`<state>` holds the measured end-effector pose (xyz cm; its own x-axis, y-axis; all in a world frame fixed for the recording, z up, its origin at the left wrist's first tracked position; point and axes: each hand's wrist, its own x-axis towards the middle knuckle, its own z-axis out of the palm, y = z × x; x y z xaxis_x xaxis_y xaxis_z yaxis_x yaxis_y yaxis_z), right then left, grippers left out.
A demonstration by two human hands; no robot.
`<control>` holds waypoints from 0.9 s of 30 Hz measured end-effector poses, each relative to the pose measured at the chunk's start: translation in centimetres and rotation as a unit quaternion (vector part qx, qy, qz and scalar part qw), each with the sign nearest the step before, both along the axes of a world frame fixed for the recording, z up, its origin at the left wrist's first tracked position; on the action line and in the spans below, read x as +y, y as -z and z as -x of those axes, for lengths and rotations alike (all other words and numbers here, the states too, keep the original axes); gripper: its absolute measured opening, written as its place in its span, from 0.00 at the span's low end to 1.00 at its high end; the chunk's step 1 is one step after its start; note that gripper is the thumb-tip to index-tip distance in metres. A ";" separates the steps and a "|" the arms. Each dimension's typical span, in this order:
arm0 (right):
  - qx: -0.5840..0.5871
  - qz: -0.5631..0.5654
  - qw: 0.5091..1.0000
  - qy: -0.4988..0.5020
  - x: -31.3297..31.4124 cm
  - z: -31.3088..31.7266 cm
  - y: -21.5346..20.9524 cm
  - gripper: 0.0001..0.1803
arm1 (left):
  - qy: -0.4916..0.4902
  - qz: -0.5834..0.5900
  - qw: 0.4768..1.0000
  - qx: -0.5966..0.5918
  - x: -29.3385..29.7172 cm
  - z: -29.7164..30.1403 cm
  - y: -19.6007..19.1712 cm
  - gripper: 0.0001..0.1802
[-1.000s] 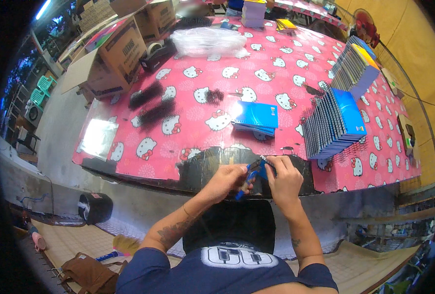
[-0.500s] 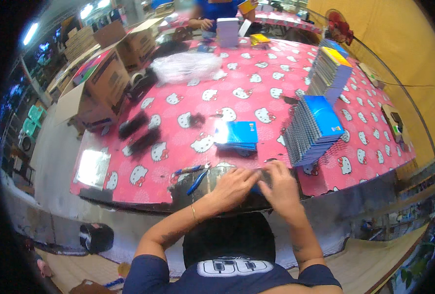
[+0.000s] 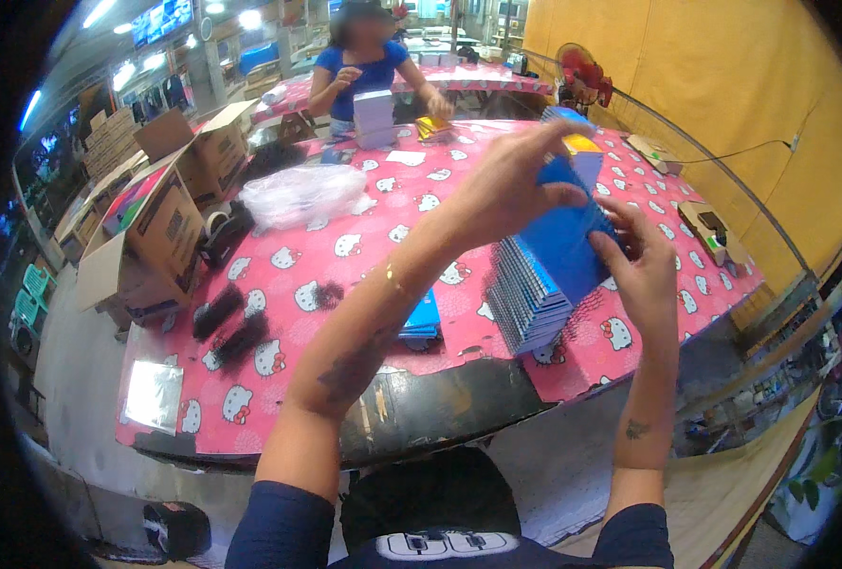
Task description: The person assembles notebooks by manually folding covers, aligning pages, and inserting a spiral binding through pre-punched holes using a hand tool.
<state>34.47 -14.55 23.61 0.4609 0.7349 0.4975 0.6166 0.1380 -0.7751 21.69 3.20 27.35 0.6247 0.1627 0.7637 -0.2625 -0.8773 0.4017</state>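
At the right of the table stands a tall stack of blue spiral-bound notebooks [image 3: 531, 302]. Over its top is a tilted blue notebook [image 3: 563, 237], its coil edge toward my right hand [image 3: 644, 261]. The right thumb and fingers pinch that coil edge. My left hand [image 3: 521, 175] is at the notebook's upper corner, fingers stretched and apart, the thumb over the cover; the fingertips are slightly blurred. A smaller pile of blue notebooks [image 3: 423, 318] lies on the pink table cover, partly hidden by my left forearm.
Behind the stack stand more notebooks with a yellow cover [image 3: 584, 147]. Clear plastic wrap [image 3: 302, 194], black coil bundles [image 3: 239, 341] and open cardboard boxes [image 3: 160, 242] are to the left. Across the table a person in blue [image 3: 369, 66] reaches toward yellow notebooks [image 3: 433, 127]. A red fan [image 3: 582, 76] stands far right.
Both hands have risen from the table's front edge to the right, over the tall stack, where a blue notebook is now in the right hand. The view has tilted up and turned right.
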 end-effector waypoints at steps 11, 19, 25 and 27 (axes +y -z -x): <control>-0.250 0.108 0.941 0.200 3.6 -6.1 7.3 0.24 | -0.255 -0.053 0.965 -0.011 3.1 -8.2 11.7 0.22; -0.393 0.042 0.900 0.185 3.8 0.2 11.8 0.24 | -0.244 -0.018 0.963 0.112 3.6 9.4 19.8 0.12; -0.411 0.015 0.890 0.197 3.4 2.2 11.6 0.24 | -0.251 -0.212 0.934 0.138 4.1 15.2 28.0 0.17; -0.393 -0.025 0.905 0.158 2.7 5.0 12.2 0.25 | -0.243 -0.222 0.934 0.139 4.2 16.2 27.3 0.18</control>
<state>29.45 -11.88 11.45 0.1337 0.5948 0.7926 0.9898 -0.1193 -0.0775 5.50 7.44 0.06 0.7440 0.1847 0.6421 0.2703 -0.9621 -0.0364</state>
